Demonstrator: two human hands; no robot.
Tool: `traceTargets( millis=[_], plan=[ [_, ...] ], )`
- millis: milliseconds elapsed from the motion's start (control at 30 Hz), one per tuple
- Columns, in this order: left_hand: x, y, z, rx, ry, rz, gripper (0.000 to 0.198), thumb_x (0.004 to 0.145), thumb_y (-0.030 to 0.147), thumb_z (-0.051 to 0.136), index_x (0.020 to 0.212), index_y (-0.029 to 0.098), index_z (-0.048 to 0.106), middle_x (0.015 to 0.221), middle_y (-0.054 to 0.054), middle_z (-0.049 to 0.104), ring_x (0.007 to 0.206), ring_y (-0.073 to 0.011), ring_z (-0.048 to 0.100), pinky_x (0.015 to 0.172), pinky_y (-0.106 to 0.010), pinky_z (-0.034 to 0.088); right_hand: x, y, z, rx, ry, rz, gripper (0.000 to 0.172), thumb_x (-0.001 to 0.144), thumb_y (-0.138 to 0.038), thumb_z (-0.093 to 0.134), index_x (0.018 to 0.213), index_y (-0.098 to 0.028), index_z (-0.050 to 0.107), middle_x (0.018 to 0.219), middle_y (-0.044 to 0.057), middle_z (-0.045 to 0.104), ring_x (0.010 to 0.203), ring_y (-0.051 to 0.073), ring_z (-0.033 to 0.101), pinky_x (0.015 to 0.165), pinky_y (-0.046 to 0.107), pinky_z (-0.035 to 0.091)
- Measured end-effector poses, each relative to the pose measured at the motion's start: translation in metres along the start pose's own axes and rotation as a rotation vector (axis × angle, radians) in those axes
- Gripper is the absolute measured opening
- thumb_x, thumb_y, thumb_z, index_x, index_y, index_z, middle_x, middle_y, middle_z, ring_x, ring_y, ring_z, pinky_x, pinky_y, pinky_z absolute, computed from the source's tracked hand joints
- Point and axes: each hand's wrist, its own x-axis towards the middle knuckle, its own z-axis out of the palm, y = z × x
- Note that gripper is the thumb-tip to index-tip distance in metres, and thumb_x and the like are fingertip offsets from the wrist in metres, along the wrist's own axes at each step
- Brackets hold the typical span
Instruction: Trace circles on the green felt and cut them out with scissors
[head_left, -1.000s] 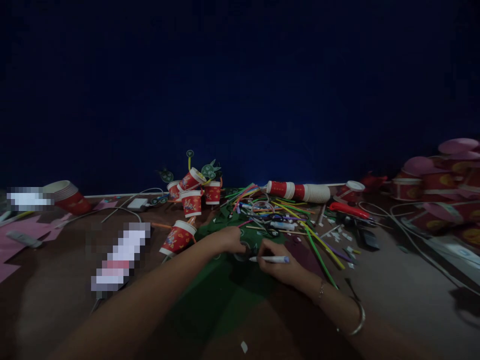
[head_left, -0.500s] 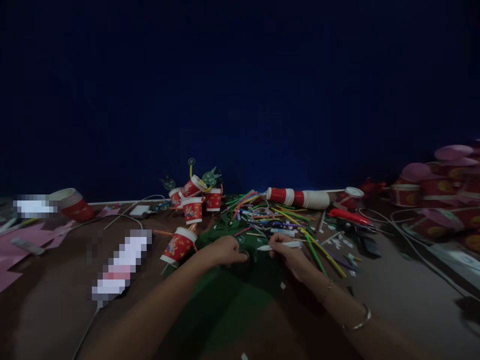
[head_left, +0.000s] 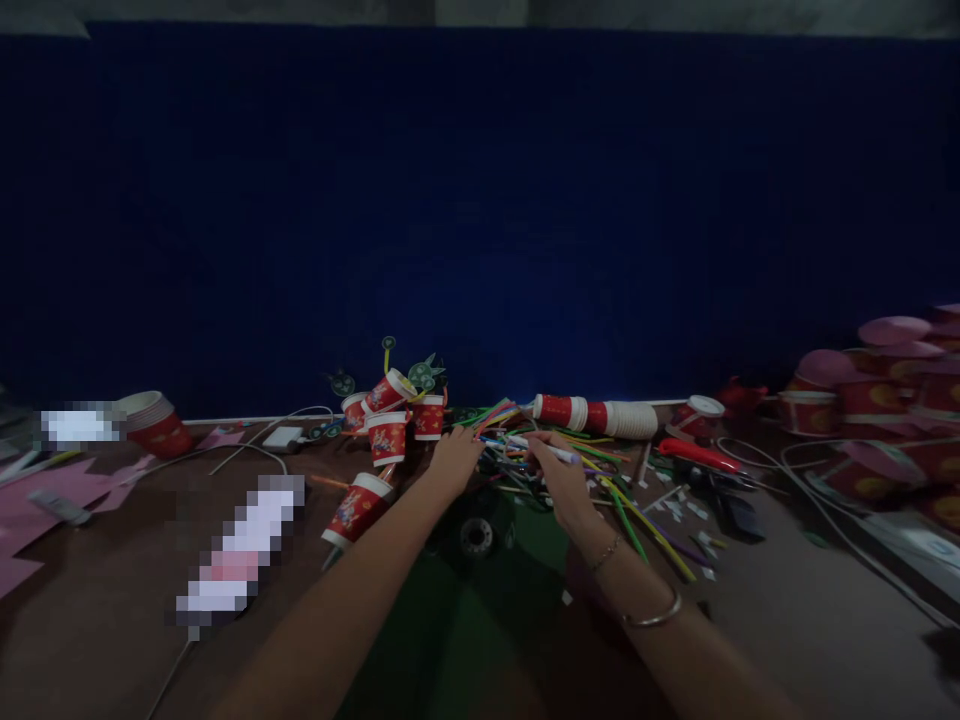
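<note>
My left hand (head_left: 459, 458) reaches to the left edge of a pile of coloured sticks (head_left: 501, 412) and pens; its fingertips are too small and dark to make out. My right hand (head_left: 559, 475) is closed round a white marker (head_left: 564, 454) over the same pile, beside a lying stack of red and white paper cups (head_left: 592, 414). Nearer me, a round dark piece (head_left: 476, 537) lies on green paper (head_left: 450, 630). Left of my left hand stand decorated red cups (head_left: 388, 438), with one more tilted cup (head_left: 358, 508) below them.
Pink paper (head_left: 67, 495) and a stack of cups (head_left: 155, 424) are at the left, near a blurred-out bright object (head_left: 244, 550). A red tool (head_left: 705, 455), white cables (head_left: 832, 510) and many pink-topped red cups (head_left: 862, 400) lie at the right.
Both hands have moved forward from the green paper to the pile. The round dark piece is now uncovered. The view has tilted up a little.
</note>
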Motion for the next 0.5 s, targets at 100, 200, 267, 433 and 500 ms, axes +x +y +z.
traceTargets(
  millis=[100,200,267,433,500],
  plan=[
    [0.009,-0.001,0.012,0.031,0.008,0.017,0.022,0.075,0.018,0.056,0.094,0.016,0.066,0.114,-0.014,0.058,0.111,-0.0300,0.045,0.091,-0.040,0.038,0.002,0.003,0.004,-0.025,0.007,-0.017,0.018,0.072,-0.036,0.057,0.076,-0.019,0.060,0.058,-0.002,0.057,0.056,0.015,0.052,0.050,0.025,0.036],
    [0.011,0.000,0.019,0.043,0.025,0.012,0.024,0.079,0.016,0.050,0.097,0.016,0.065,0.111,-0.015,0.059,0.110,-0.0293,0.047,0.092,-0.039,0.037,0.001,0.011,0.005,-0.058,-0.019,-0.059,0.019,0.074,-0.036,0.056,0.078,-0.018,0.060,0.058,-0.002,0.055,0.056,0.015,0.052,0.052,0.026,0.038],
    [0.010,0.001,0.021,0.045,0.036,-0.017,0.027,0.080,0.013,0.048,0.103,0.015,0.062,0.109,-0.016,0.060,0.108,-0.0285,0.050,0.090,-0.039,0.039,0.000,0.018,0.005,-0.065,-0.024,-0.107,0.019,0.076,-0.036,0.054,0.078,-0.018,0.059,0.057,-0.002,0.054,0.057,0.015,0.051,0.055,0.026,0.040],
    [0.005,0.000,0.022,0.021,0.066,-0.109,0.032,0.081,0.008,0.042,0.110,0.011,0.056,0.102,-0.017,0.061,0.095,-0.0255,0.057,0.080,-0.037,0.044,-0.003,0.033,0.005,-0.123,-0.030,-0.215,0.016,0.079,-0.034,0.052,0.078,-0.019,0.058,0.063,-0.001,0.055,0.063,0.015,0.052,0.063,0.027,0.041],
    [0.000,-0.004,0.022,-0.005,0.090,-0.104,0.031,0.080,0.008,0.043,0.106,0.014,0.058,0.102,-0.013,0.062,0.097,-0.0241,0.057,0.083,-0.035,0.043,-0.003,0.037,0.004,-0.136,-0.087,-0.197,0.017,0.079,-0.035,0.052,0.079,-0.019,0.057,0.064,-0.001,0.056,0.065,0.016,0.053,0.064,0.028,0.042]
  ],
)
